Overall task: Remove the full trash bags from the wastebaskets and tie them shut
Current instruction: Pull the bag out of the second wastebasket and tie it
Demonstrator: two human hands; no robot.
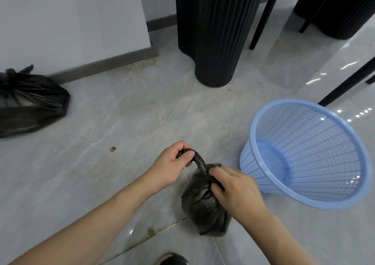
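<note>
Meanwhile both hands, left hand [169, 164] and right hand [236, 191], pinch the trash bag [199, 203] neck.

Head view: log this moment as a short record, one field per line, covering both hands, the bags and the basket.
left hand: left hand pinches the twisted neck of the small black bag, pulling it up
right hand: right hand grips the bag's top
small black bag: on the floor, out of the basket, knot not finished
blue wastebasket: beside the bag, tilted, no liner
second black bag: by the wall, top knotted
</note>
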